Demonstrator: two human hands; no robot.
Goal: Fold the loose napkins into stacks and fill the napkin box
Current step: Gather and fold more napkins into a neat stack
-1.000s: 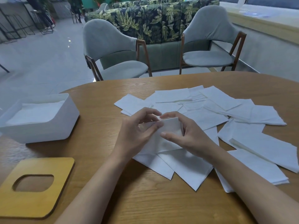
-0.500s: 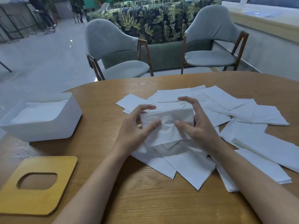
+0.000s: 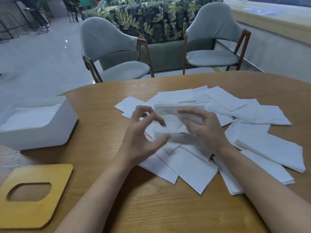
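Observation:
Several loose white napkins (image 3: 190,167) lie scattered over the middle and right of the wooden table (image 3: 151,209). Just above the pile, both hands hold one napkin (image 3: 170,120) between them. My left hand (image 3: 143,140) is blurred; its thumb sits under the napkin's near edge and its index finger lies on top. My right hand (image 3: 207,130) pinches the napkin's right end between index finger and thumb. The white napkin box (image 3: 50,135) stands open at the left, with flat napkins (image 3: 30,116) inside.
A yellow wooden lid (image 3: 33,214) with an oval cutout lies at the near left, in front of the box. Thicker napkin stacks (image 3: 272,148) sit at the right. Two grey chairs (image 3: 114,52) (image 3: 213,39) and a leaf-patterned sofa (image 3: 151,17) stand beyond the table's far edge.
Both hands have lifted the napkin off the pile and moved it slightly away from me. It looks more folded and bunched now, and my left hand's fingers have shifted along it.

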